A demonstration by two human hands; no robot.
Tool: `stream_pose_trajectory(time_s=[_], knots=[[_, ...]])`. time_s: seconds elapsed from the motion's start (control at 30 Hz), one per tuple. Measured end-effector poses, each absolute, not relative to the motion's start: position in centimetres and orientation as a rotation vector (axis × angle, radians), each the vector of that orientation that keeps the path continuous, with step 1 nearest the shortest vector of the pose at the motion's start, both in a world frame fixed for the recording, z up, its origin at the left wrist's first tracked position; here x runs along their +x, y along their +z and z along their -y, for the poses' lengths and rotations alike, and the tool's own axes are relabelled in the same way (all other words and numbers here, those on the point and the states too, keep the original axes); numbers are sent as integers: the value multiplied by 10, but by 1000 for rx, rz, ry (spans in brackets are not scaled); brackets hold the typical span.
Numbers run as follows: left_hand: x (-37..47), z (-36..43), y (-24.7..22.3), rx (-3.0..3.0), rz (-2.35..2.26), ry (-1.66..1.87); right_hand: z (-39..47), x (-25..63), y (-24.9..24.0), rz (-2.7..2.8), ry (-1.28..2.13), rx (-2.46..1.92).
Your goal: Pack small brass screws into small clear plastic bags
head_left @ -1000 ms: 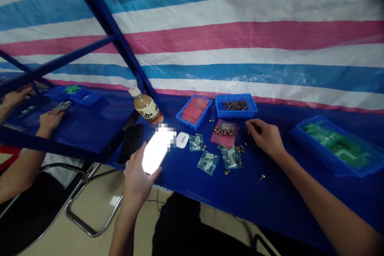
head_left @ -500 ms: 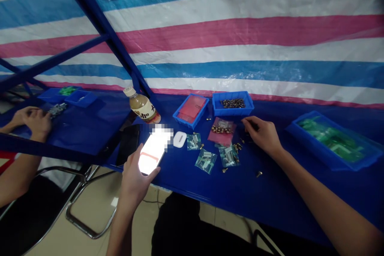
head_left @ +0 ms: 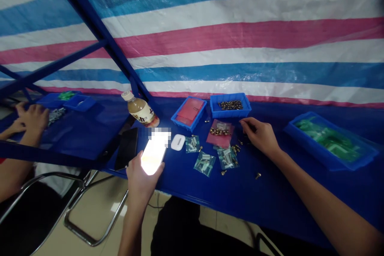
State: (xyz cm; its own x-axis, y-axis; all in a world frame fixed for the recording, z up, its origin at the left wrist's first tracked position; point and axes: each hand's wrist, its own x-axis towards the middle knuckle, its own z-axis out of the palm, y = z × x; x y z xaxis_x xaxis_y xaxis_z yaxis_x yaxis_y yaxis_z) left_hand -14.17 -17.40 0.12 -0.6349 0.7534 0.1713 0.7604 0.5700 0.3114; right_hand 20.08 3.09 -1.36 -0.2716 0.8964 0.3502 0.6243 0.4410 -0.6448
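"Fingers first: whose are those at the far left?"

"They belong to a co-worker's hands (head_left: pixel 34 118), close together beside some small grey parts (head_left: pixel 56 115). What they grip is too blurred to tell."

"Moving right?"

"A dark flat device (head_left: pixel 127 148) lies on the table (head_left: pixel 186 182), with a bottle (head_left: pixel 139 112) behind it. Next, the person's left hand (head_left: pixel 142 180) grasps a lit phone (head_left: pixel 154 154), the thumb along its right edge. A white case (head_left: pixel 178 142) sits just beside the phone."

"How far along are the packets?"

"Partway, I'd judge. Three small clear packets (head_left: pixel 205 163) have pale pieces inside, though I can't tell whether they are sealed. Brassy fittings (head_left: pixel 220 131) lie in or on a red packet (head_left: pixel 220 141); I can't say which."

"What's left?"

"Loose fittings (head_left: pixel 236 149) lie scattered nearby, outside any packet, and the metal-parts bin (head_left: pixel 232 115) behind them holds plenty more."

"And the right hand (head_left: pixel 264 136)?"

"Beside the red packet, curled, thumb near the fingertips. I can't tell whether anything is pinched there. Farther right, a blue bin (head_left: pixel 306 146) holds green packets (head_left: pixel 330 136)."
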Motion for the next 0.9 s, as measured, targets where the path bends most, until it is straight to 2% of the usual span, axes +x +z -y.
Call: stream_pose_trajectory(time_s=[0.33, 0.6, 0.73, 0.9], knots=[[-138, 152, 3, -1281, 2757, -404, -30, 201, -11, 2021, 505, -1283], [-98, 173, 16, -1330, 2604, -773, -33, 201, -15, 2194, 465, -1214], [-51, 173, 28, -1780, 2453, -933, -35, 199, -16, 2359, 440, -1063], [-17, 150, 29, -2453, 2182, -632, -36, 200, -18, 2398, 473, -985]])
